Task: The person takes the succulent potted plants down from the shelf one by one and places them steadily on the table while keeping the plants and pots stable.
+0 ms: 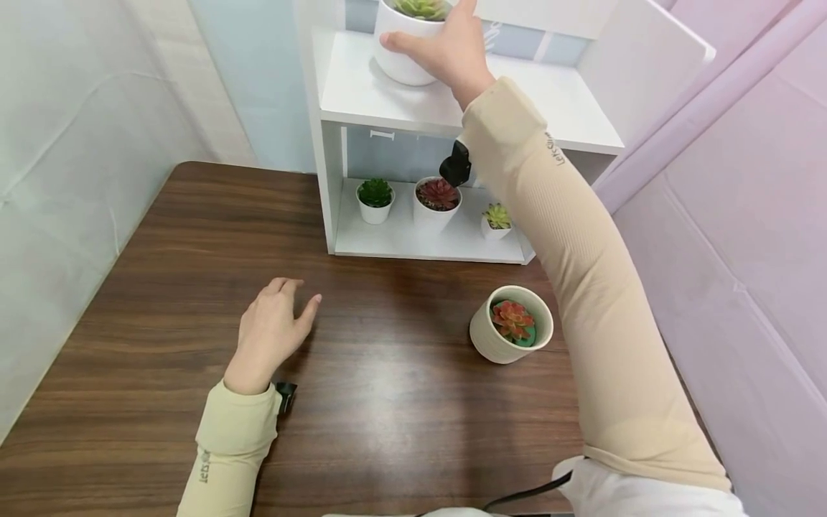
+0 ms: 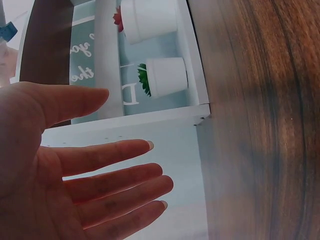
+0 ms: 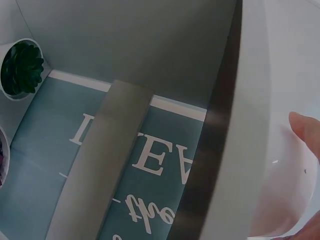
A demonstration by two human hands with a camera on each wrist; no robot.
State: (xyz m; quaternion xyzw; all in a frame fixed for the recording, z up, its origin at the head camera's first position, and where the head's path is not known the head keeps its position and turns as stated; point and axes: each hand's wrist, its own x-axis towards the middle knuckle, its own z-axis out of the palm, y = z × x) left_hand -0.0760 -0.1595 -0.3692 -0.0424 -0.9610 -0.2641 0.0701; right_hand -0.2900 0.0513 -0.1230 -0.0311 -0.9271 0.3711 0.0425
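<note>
My right hand (image 1: 455, 54) grips a white pot (image 1: 403, 61) with a light green succulent (image 1: 423, 7), its thumb across the front and its fingers toward the far right side. The pot is upright at the left of the upper shelf (image 1: 400, 104); whether it touches the board I cannot tell. In the right wrist view, only the thumb (image 3: 307, 130) and part of that pot (image 3: 282, 185) show, beyond the shelf edge. My left hand (image 1: 270, 327) holds nothing over the left of the wooden table, its fingers extended in the left wrist view.
On the lower shelf (image 1: 381, 245) stand a dark green succulent (image 1: 375, 192), a dark red one (image 1: 438, 194) and a small yellow-green one (image 1: 497, 215), all in white pots. A cream pot (image 1: 489, 341) with a red-orange succulent (image 1: 513, 321) stands on the table (image 1: 388, 402) at right.
</note>
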